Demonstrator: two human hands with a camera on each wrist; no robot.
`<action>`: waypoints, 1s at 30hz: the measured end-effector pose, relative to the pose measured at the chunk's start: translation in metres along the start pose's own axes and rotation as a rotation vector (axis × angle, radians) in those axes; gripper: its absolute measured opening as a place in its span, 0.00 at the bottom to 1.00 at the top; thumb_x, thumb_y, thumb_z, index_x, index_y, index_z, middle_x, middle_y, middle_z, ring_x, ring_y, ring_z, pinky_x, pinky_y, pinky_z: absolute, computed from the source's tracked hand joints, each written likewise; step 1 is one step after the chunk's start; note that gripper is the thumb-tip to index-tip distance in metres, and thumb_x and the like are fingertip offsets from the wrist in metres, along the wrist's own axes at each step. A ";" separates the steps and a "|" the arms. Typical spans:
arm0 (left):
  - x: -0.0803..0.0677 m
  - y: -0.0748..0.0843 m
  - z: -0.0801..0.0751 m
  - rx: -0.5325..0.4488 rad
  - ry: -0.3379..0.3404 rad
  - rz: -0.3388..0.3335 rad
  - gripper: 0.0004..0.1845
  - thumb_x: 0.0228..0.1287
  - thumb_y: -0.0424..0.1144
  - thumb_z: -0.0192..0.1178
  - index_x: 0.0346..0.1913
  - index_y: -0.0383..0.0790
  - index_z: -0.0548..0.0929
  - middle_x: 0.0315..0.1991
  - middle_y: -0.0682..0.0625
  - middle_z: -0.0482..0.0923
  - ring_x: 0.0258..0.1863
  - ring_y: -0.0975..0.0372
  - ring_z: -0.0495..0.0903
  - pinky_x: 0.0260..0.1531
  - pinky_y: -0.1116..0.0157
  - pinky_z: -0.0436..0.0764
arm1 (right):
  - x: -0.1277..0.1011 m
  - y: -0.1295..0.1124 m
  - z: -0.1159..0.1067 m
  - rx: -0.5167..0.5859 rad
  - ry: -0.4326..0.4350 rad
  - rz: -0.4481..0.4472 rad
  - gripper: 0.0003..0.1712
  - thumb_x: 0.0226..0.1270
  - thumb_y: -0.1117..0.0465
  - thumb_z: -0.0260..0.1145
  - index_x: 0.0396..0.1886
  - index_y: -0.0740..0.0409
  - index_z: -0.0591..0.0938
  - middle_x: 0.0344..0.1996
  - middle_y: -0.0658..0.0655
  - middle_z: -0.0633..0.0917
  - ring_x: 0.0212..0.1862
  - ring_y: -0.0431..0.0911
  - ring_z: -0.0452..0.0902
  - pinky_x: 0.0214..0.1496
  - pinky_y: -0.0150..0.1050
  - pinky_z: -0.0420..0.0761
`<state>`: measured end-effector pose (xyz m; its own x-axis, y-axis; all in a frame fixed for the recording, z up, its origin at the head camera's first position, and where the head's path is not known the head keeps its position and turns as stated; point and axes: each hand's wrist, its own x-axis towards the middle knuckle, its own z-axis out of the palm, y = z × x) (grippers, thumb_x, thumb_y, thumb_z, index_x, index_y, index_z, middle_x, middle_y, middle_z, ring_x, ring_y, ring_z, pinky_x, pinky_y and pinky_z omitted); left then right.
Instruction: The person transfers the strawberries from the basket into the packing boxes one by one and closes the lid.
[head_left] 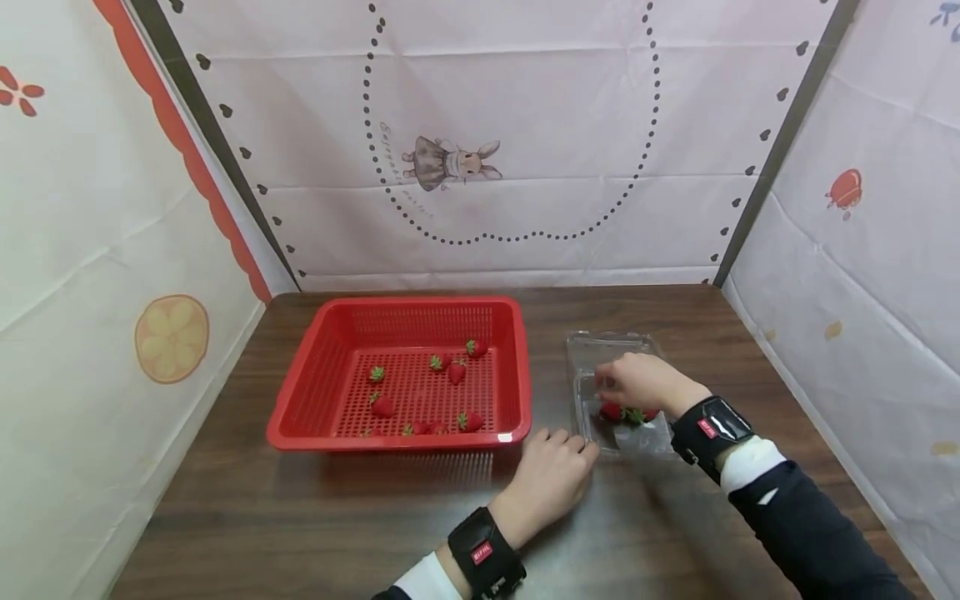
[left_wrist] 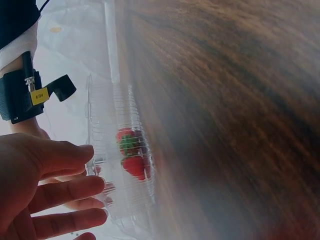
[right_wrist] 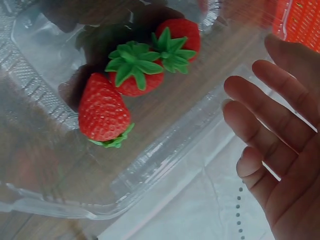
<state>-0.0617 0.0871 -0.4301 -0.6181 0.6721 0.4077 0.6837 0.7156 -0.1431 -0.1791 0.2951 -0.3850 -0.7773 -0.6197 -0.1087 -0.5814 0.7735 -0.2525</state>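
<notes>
Clear box [head_left: 617, 392] sits on the table [head_left: 375, 517], right of the red basket [head_left: 405, 375], holding three strawberries [right_wrist: 102, 115]. Right hand [head_left: 637, 382] reaches inside it; its grip cannot be determined. Left hand [head_left: 551, 475], fingers straight, touches the box's near-left corner.

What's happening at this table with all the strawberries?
A person is working with strawberries on a dark wooden table. Their right hand reaches into a clear plastic box where three strawberries lie; whether it holds anything I cannot tell. Their left hand rests on the table with its fingers straight, the fingertips at the box's near edge. To the left stands a red basket with several strawberries scattered over its floor.
</notes>
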 end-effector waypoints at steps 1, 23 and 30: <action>0.001 -0.001 0.000 0.001 0.003 0.000 0.07 0.64 0.45 0.65 0.42 0.52 0.87 0.33 0.58 0.84 0.30 0.63 0.79 0.30 0.64 0.72 | 0.002 0.000 -0.002 -0.003 0.009 -0.009 0.10 0.66 0.57 0.72 0.42 0.56 0.87 0.33 0.50 0.87 0.32 0.41 0.82 0.40 0.44 0.83; -0.004 -0.017 -0.030 -0.131 0.096 -0.037 0.07 0.67 0.46 0.65 0.44 0.52 0.89 0.37 0.59 0.85 0.36 0.65 0.81 0.33 0.66 0.75 | 0.029 -0.022 -0.029 0.000 0.145 -0.098 0.04 0.69 0.57 0.69 0.39 0.51 0.87 0.31 0.44 0.86 0.32 0.37 0.80 0.36 0.42 0.80; -0.016 -0.041 -0.049 -0.196 0.137 -0.138 0.08 0.67 0.44 0.66 0.47 0.50 0.89 0.38 0.58 0.85 0.36 0.63 0.81 0.34 0.65 0.75 | 0.050 -0.040 -0.037 -0.032 0.181 -0.175 0.02 0.67 0.59 0.70 0.35 0.52 0.85 0.29 0.45 0.86 0.30 0.38 0.80 0.35 0.40 0.81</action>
<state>-0.0610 0.0379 -0.3863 -0.6615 0.5288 0.5317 0.6668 0.7392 0.0945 -0.2038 0.2383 -0.3451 -0.6928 -0.7128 0.1088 -0.7160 0.6620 -0.2216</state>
